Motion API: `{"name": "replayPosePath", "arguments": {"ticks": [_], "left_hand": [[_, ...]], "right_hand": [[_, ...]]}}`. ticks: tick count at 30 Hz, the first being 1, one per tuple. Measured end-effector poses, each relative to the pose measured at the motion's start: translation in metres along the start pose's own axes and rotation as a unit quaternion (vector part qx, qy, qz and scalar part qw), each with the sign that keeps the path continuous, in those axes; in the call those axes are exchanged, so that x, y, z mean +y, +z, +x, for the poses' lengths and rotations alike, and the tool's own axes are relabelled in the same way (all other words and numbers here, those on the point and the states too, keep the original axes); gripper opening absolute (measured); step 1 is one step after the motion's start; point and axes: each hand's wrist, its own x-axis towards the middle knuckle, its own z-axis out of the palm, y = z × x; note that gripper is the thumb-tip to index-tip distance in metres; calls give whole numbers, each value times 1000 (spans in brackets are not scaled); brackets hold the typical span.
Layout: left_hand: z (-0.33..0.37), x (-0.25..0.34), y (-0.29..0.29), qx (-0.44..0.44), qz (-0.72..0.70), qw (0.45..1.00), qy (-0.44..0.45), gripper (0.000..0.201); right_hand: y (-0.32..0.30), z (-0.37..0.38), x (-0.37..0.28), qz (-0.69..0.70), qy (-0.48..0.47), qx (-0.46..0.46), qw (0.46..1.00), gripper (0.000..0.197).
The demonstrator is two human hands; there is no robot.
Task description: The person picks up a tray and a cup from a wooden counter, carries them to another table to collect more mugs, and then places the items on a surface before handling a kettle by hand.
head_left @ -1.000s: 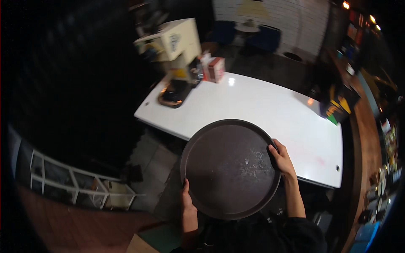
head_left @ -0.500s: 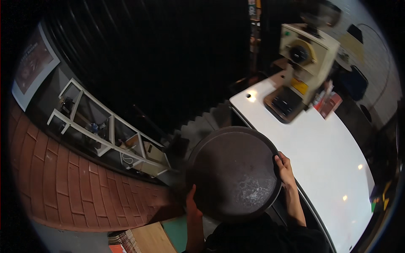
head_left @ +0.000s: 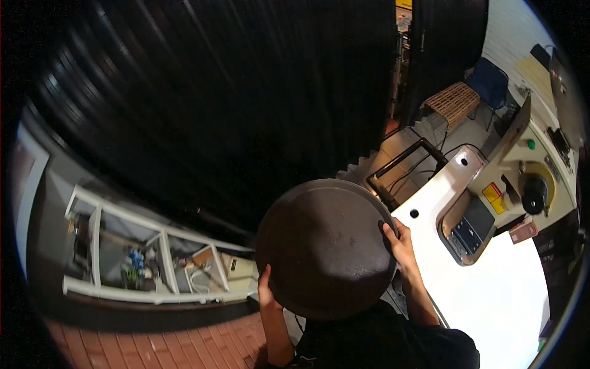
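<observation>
A large round dark serving tray (head_left: 326, 246) with a raised rim is held in front of my body. Pale scuffs mark its surface towards the lower right. My left hand (head_left: 268, 295) grips the rim at the lower left, its thumb over the edge. On the opposite side my right hand (head_left: 401, 245) grips the rim at the right, thumb on top. The fingers under the tray are mostly hidden. Close to my right hand lies the edge of a white table (head_left: 491, 295).
A cream-coloured grinder-like machine (head_left: 547, 166) with a dark base tray (head_left: 468, 230) stands on the table. Beyond are a black metal frame (head_left: 402, 161), a wicker stool (head_left: 452, 101) and a blue chair (head_left: 488, 83). Black curtain (head_left: 246, 104) hangs ahead; white-framed shelves (head_left: 163, 258) stand left, above brick (head_left: 166, 347).
My view has swung to the right, bringing the wicker stool and black frame into sight. Both hands keep their hold on the tray, which sits slightly further left and higher in the picture.
</observation>
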Motion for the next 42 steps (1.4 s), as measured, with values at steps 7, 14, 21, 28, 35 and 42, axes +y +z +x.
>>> {"name": "replayPosePath", "arguments": {"ticks": [7, 14, 21, 28, 35, 42], "left_hand": [[208, 25, 49, -86, 91, 990, -70, 57], [363, 54, 219, -125, 281, 943, -129, 57], [492, 12, 328, -200, 335, 887, -245, 52], [600, -78, 425, -282, 378, 839, -271, 55], [651, -163, 558, -313, 414, 803, -292, 48], [660, -251, 679, -376, 439, 761, -293, 49]], "right_hand": [[13, 123, -8, 9, -22, 119, 993, 35], [6, 215, -27, -34, 14, 317, 948, 45], [-12, 287, -37, 26, -40, 497, 866, 23], [-68, 378, -11, 16, -65, 597, 799, 16], [-169, 444, -4, -12, 43, 655, 754, 45], [-250, 476, -22, 16, 67, 680, 730, 48]]}}
